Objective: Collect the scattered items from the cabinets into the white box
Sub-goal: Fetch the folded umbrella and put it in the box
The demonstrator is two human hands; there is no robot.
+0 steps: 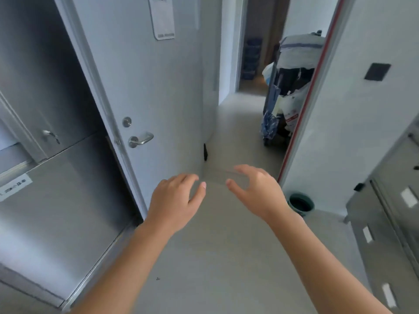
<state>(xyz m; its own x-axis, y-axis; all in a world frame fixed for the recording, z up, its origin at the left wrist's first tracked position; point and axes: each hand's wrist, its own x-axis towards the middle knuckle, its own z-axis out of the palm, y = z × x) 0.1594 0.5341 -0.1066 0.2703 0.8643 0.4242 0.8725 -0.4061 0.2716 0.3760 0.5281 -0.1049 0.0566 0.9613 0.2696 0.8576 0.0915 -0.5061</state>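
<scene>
Grey door (145, 82), loaded cart (288, 87), green bucket (301, 203)

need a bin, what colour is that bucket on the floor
Dark green, seen in the head view.

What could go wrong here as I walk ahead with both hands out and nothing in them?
The white box is not in view, so you may be heading the wrong way. The green bucket sits on the floor close beside your right hand, easy to kick. The loaded cart narrows the corridor ahead. Your left hand passes near the door handle.
</scene>
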